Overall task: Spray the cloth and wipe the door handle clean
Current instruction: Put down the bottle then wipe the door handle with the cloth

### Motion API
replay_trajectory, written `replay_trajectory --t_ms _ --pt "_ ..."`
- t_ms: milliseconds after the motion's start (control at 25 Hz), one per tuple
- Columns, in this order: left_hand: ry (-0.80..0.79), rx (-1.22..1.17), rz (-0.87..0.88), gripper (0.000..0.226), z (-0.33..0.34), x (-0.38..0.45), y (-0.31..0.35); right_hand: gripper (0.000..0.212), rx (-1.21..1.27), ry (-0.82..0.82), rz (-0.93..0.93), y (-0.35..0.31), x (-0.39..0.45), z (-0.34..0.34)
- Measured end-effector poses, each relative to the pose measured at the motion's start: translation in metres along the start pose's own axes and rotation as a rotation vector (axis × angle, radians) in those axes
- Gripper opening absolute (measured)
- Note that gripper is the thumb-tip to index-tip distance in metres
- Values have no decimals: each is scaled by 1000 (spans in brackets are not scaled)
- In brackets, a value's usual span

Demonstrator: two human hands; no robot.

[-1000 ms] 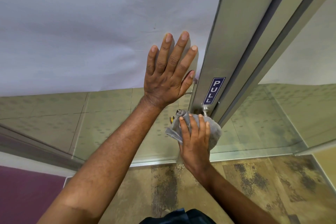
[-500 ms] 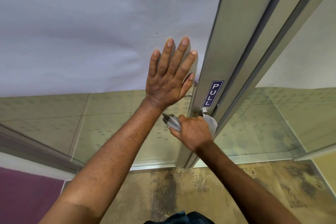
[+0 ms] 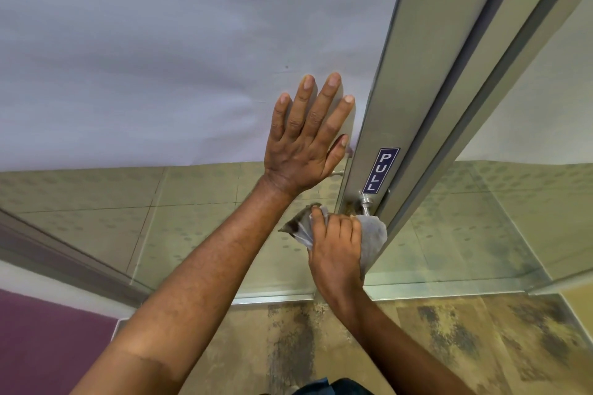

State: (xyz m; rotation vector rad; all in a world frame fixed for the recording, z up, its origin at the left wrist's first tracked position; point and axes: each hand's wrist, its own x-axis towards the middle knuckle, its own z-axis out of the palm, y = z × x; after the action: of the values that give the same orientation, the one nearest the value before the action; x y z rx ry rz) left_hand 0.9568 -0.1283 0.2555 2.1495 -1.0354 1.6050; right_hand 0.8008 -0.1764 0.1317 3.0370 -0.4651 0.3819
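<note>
The person stood close against a glass door with a brushed aluminium frame (image 3: pixel 426 80), and that upright metal stile served as the marker for everything else. A small dark-blue sticker with white letters reading PULL (image 3: pixel 380 170) was stuck on the stile. Just below the sticker a short silvery metal stub of the door handle (image 3: pixel 366 204) stuck out from the stile; the rest of the handle was hidden. The right hand (image 3: pixel 337 250) was curled over a crumpled grey cloth (image 3: pixel 372 236), fingers bent down across it, pressing it against the handle just beneath that stub. One dark, soiled corner of the cloth poked out on the side away from the stile, and a paler fold bulged toward the stile. The left hand (image 3: pixel 305 144) lay flat and wide open on the frosted white pane (image 3: pixel 160 58) just beside the stile, fingers spread and pointing up, gripping nothing. Below the pane's frosting, clear glass showed a greenish tiled floor (image 3: pixel 96 202).
</note>
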Motion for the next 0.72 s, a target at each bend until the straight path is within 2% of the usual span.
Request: replay_trajectory --t_ms 80,200,400,600,720 --pt "10 5 -3 56 0 -1 0 67 44 -83 -41 5 14 -6" --pt "21 6 -17 56 1 -2 0 44 234 -225 -61 12 36 -15" --pt "9 2 -26 57 0 0 2 51 225 -274 10 13 54 -25" --pt "-2 -19 -1 57 -1 1 2 54 219 -46 7 7 20 -7" --pt "-7 -13 6 57 -1 1 0 89 36 29 -39 1 -7 9"
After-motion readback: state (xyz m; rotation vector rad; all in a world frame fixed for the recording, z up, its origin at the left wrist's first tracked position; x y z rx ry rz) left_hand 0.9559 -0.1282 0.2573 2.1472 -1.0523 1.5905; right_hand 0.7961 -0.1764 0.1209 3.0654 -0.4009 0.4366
